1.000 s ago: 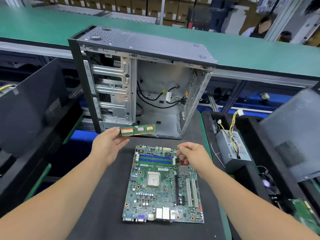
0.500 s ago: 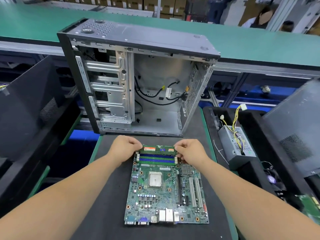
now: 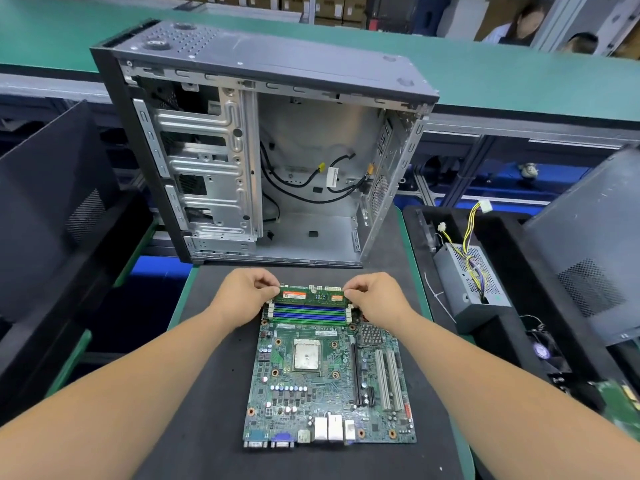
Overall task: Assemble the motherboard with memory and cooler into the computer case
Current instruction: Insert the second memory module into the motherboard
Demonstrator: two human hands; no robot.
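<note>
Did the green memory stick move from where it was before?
Yes. The memory stick came down from in front of the computer case to the motherboard's far edge, over the slots.

Green motherboard [image 3: 329,379] flat on black mat, port row at near edge, bare silver CPU mid-board, blue and green memory slots along far edge. Green memory stick [image 3: 312,295] on edge over farthest slot, pinched at both ends. Open computer case [image 3: 263,147] upright just behind, loose black cables inside.

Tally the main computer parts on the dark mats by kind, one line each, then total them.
Motherboard: 1
Memory stick: 1
Computer case: 1
Power supply: 1
Total: 4
</note>
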